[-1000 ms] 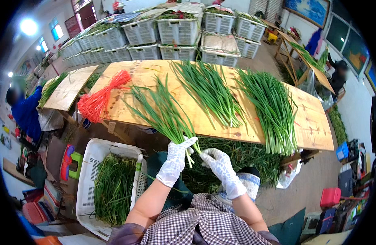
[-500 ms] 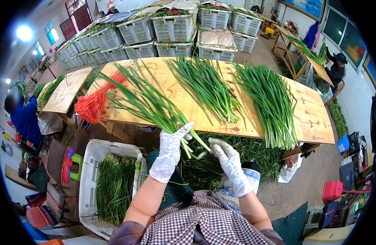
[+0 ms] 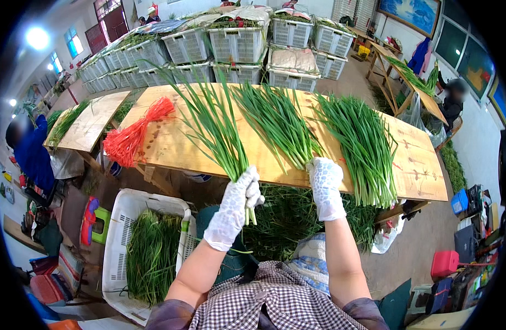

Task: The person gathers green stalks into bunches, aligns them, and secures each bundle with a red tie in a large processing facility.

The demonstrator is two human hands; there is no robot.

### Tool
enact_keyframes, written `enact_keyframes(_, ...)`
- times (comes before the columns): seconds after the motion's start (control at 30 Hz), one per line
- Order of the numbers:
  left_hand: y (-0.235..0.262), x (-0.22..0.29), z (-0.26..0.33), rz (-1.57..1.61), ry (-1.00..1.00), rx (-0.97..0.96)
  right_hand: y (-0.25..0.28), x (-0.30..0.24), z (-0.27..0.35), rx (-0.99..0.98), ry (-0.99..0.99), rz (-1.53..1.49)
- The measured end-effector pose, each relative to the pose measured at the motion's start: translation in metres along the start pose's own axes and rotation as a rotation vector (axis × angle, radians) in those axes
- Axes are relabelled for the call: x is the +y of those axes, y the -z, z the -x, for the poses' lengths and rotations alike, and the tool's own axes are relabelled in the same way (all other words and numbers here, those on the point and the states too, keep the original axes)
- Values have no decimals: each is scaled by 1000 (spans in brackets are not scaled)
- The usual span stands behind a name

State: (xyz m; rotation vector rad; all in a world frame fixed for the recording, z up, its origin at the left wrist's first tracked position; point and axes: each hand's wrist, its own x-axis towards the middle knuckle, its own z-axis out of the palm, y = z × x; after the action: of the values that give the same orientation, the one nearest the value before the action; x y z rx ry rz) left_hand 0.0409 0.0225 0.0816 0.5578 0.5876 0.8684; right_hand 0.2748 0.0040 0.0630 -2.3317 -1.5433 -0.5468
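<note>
Left hand: gloved (image 3: 235, 201), closed around the lower part of a small bunch of long green leaves (image 3: 225, 140), the pale stem ends poking out below the fist.
Held bunch: above the near edge of the wooden table (image 3: 423, 170), leaves fanning up and away; half a second ago it slanted well to the left, and now it stands nearer to straight in this view.
Right hand: gloved (image 3: 326, 184), at the pale stem ends of the middle pile (image 3: 275, 118), fingers curled and turned away; whether they pinch any stems, I cannot tell. A second ago it was at the stem ends of the held bunch; half a second ago it was just beside them; now the two hands are well apart.
Right-hand pile: a thicker heap of the same leaves (image 3: 360, 146), lying on the table as before.
Red strings: a tied bundle (image 3: 137, 132) at the table's left end, unmoved.
White basket: on the floor to the left (image 3: 114, 258), with loose greens (image 3: 151, 256) inside, unchanged.
</note>
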Motion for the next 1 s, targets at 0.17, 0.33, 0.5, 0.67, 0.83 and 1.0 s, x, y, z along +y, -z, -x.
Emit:
enact_keyframes(0.17,16,-9,2,-243,-20,348,20,-12,6,-418,-481,-1189)
enact_keyframes(0.33,9,-19,-13,-208,-4,286,54,-45,81,-666,-516,-1558)
enact_keyframes(0.5,17,-30,-11,-268,-73,357,37,-54,100,-721,-474,-1560)
enact_keyframes(0.67,16,-44,-9,-351,-39,338,10,-68,96,-439,-400,-1265)
enact_keyframes(0.83,20,-38,-9,-371,-66,314,19,-78,101,-284,-377,-1187)
enact_keyframes(1.0,9,-38,-4,-366,-96,382,23,-75,107,-334,-368,-1058)
